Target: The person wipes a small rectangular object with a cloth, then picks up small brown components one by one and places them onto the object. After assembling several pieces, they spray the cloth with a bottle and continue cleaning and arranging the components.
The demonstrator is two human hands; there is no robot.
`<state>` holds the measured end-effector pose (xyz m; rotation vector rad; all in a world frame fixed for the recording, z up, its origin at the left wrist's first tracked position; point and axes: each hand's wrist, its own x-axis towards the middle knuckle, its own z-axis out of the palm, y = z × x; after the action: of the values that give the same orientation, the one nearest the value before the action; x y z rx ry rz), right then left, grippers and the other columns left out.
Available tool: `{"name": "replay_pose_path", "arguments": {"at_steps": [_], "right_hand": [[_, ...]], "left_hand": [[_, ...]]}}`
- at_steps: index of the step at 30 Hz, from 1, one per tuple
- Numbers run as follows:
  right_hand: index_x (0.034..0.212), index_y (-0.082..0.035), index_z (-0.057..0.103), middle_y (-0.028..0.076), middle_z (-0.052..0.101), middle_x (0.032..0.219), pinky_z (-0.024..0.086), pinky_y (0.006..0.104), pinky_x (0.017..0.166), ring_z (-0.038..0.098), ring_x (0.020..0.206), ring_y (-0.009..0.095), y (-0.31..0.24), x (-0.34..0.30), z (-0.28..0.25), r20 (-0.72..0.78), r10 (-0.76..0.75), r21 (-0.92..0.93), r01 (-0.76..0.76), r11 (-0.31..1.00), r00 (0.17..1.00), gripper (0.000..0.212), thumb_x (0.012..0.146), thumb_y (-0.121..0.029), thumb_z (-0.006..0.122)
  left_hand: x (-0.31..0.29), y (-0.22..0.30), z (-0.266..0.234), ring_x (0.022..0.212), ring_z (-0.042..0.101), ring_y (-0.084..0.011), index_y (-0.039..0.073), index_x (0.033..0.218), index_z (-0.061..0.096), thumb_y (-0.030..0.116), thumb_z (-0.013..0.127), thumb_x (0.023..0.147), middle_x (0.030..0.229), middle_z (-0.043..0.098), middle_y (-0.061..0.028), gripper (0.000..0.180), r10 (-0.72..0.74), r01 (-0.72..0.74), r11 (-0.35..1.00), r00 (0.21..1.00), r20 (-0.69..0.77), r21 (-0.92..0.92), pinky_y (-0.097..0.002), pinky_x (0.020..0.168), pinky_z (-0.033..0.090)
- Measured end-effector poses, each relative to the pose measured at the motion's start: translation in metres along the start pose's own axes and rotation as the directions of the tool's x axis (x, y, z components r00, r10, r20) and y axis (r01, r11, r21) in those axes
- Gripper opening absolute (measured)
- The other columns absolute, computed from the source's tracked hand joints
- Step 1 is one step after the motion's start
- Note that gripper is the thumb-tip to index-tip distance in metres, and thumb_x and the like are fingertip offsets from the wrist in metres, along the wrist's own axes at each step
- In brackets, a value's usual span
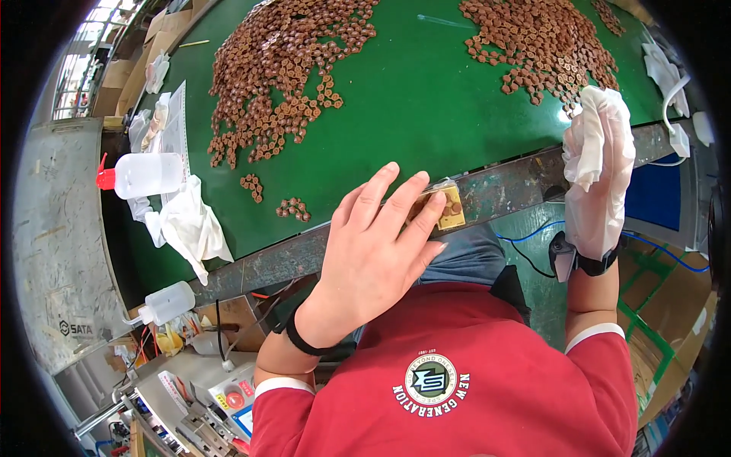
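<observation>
- Your spread left hand (pixel 369 247) partly hides a yellow block (pixel 453 209) at the near edge of the surface (pixel 411 107).
- I cannot tell whether your gloved right hand (pixel 603 164) pinches anything.

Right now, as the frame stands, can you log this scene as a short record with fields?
Left hand: bare, fingers extended over a small yellow block; grip unclear
Right hand: inside a translucent white covering, grip hidden
Surface: green tabletop
Larger piles: small brown parts, left pile and right pile
Small clusters: two, upper cluster and lower cluster, nearer the front edge
Left side: red-topped bottle, lying sideways in view; crumpled white cloth
</observation>
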<state>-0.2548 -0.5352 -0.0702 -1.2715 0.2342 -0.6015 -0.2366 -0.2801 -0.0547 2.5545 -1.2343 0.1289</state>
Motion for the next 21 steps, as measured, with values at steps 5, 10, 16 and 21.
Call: {"name": "replay_pose_path", "arguments": {"at_steps": [5, 10, 16, 21], "right_hand": [[0.12, -0.002, 0.055, 0.004, 0.062, 0.098, 0.044, 0.0222, 0.071, 0.053, 0.08, 0.007, 0.032, 0.026, -0.024, 0.184, 0.028, 0.006, -0.029, 1.0, 0.983, 0.026, 0.096, -0.013, 0.055], [0.104, -0.002, 0.058, 0.002, 0.064, 0.085, 0.047, 0.0278, 0.054, 0.058, 0.063, 0.011, 0.01, 0.002, 0.029, 0.434, 0.189, -0.353, -0.027, 0.935, 0.881, 0.015, 0.094, -0.013, 0.06], [0.096, -0.005, 0.057, 0.008, 0.06, 0.071, 0.049, 0.0378, 0.05, 0.06, 0.056, 0.027, 0.022, -0.034, 0.072, 0.784, -0.047, -0.574, 0.751, 0.326, 0.619, 0.016, 0.084, -0.012, 0.066], [0.091, -0.007, 0.056, 0.012, 0.057, 0.067, 0.049, 0.0406, 0.052, 0.059, 0.058, 0.034, 0.017, -0.02, 0.079, 0.775, 0.0, -0.614, 0.754, 0.235, 0.632, 0.016, 0.081, -0.013, 0.067]], "left_hand": [[-0.014, -0.009, 0.001, 0.118, 0.051, -0.0302, 0.009, 0.112, 0.065, 0.018, 0.071, 0.078, 0.121, 0.058, -0.0081, 0.036, -0.002, -0.002, 0.997, 0.998, -0.067, -0.072, -0.0413, 0.095, 0.042], [-0.031, -0.026, 0.006, 0.109, 0.058, -0.0311, 0.008, 0.103, 0.068, 0.009, 0.07, 0.079, 0.112, 0.064, -0.0098, 0.025, -0.081, 0.027, 0.973, 0.97, -0.231, -0.228, -0.0403, 0.092, 0.047], [-0.029, -0.036, 0.02, 0.098, 0.061, -0.0292, 0.006, 0.1, 0.067, 0.005, 0.068, 0.079, 0.101, 0.065, -0.0082, 0.021, -0.141, 0.007, 0.949, 0.903, -0.407, -0.315, -0.039, 0.086, 0.049], [-0.031, -0.038, 0.023, 0.096, 0.062, -0.0293, 0.006, 0.099, 0.066, 0.003, 0.067, 0.079, 0.099, 0.066, -0.0086, 0.019, -0.166, -0.007, 0.935, 0.875, -0.455, -0.355, -0.0387, 0.085, 0.05]]}}
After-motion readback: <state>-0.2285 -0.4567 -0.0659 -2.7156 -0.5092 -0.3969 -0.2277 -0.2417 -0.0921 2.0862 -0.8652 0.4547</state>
